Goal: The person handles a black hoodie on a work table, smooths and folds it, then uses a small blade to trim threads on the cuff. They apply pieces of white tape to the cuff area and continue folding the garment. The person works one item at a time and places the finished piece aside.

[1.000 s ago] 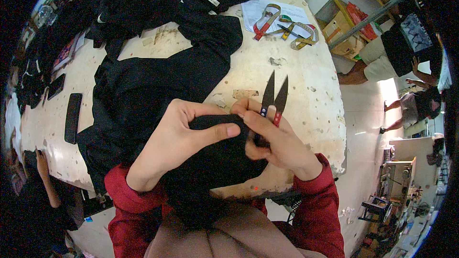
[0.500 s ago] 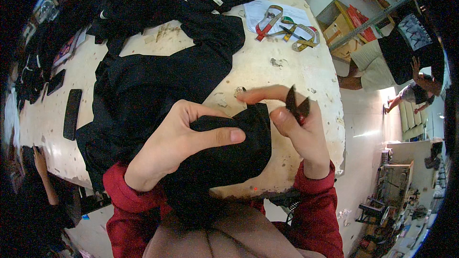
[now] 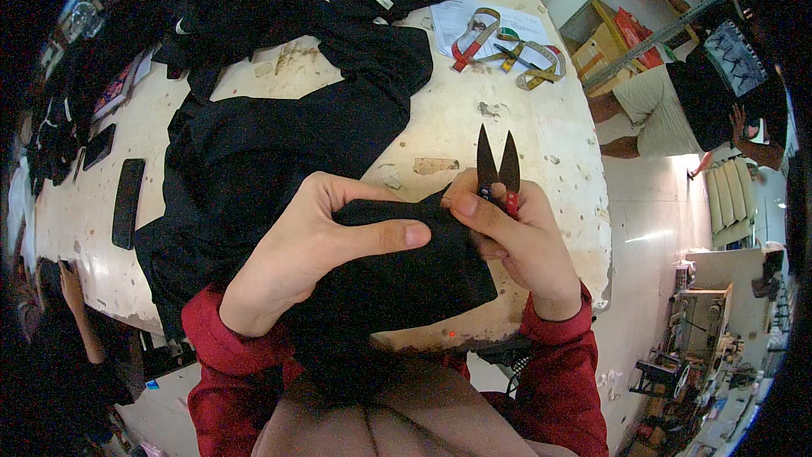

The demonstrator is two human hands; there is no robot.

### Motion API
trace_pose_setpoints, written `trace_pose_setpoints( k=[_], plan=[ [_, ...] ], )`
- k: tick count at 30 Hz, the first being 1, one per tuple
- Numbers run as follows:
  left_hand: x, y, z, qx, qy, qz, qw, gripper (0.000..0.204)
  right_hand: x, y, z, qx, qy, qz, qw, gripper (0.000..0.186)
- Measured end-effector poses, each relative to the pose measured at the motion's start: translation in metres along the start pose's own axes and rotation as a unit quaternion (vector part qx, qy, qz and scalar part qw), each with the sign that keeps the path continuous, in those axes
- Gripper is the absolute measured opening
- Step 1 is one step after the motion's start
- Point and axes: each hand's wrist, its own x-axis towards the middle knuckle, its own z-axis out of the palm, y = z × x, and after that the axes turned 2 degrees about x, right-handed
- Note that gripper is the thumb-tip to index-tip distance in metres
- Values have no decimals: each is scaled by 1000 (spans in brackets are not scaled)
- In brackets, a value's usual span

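Note:
My left hand (image 3: 296, 262) is closed on a folded piece of black fabric (image 3: 406, 279), its thumb lying across the top of the fold. My right hand (image 3: 529, 250) holds thread snips (image 3: 509, 161) with red and dark blue handles, blades pointing up and apart, while its thumb and index finger pinch the raised edge of the same fabric. More black garments (image 3: 254, 152) lie spread beyond my hands on the pale, worn table (image 3: 533, 135).
Tape measures (image 3: 469, 38) lie on paper (image 3: 448, 17) at the back right, and a black phone-like slab (image 3: 128, 203) at left. A co-worker in shorts (image 3: 655, 110) stands right of the table, by shelving (image 3: 609, 51); another person's hand (image 3: 69, 283) shows at lower left.
My right index finger, stretched out half a second ago, has curled back onto the fabric, and the snips have swung upright again. The fabric's right end extends further right.

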Motion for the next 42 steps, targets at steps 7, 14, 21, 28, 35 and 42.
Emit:
trace_pose_setpoints(
  k=[7, 14, 21, 28, 35, 42],
  plan=[
    [0, 1, 1, 26, 23, 2, 999, 25, 0, 0, 4, 13, 9, 0, 1000, 23],
    [4, 2, -4, 78, 14, 4, 997, 24, -5, -1, 8, -98, 64, -101, 988, 22],
    [1, 5, -8, 92, 2, 7, 996, 25, -7, -5, 8, -112, 48, -87, 989, 22],
    [9, -4, -4, 60, 30, 39, 997, 18, 9, 12, 9, -153, 121, -219, 956, 16],
    [13, -13, -5, 102, 52, 44, 992, 17, 10, 14, 4, -395, 141, -388, 821, 18],
    [11, -12, -3, 281, 50, 111, 952, 16, 26, 33, 9, -374, 45, -389, 840, 17]
  ],
)
